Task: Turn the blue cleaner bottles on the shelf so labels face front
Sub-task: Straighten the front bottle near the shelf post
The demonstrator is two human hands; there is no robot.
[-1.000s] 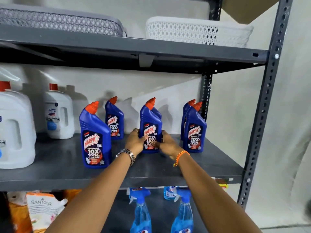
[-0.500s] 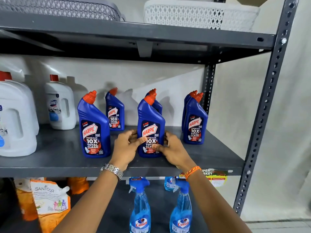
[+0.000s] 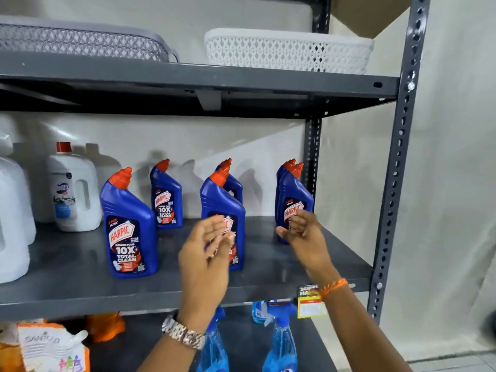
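A: Are your hands on anything?

B: No. My left hand [image 3: 206, 253] is open, fingers [image 3: 214, 226] loosely spread, raised in front of the middle blue bottle [image 3: 222, 210]. My right hand [image 3: 306, 234] is open too, fingers [image 3: 298, 224] curled a little, in front of the right blue bottle [image 3: 295, 194]. Whether they touch, I cannot tell.

A: Where are the bottles?

B: On the grey shelf [image 3: 80, 277]. Left of my left hand stands the front-left bottle [image 3: 128, 226], label forward. Beyond it is the back-left bottle [image 3: 166, 197], label forward. One more bottle stands behind each of the two at my hands.
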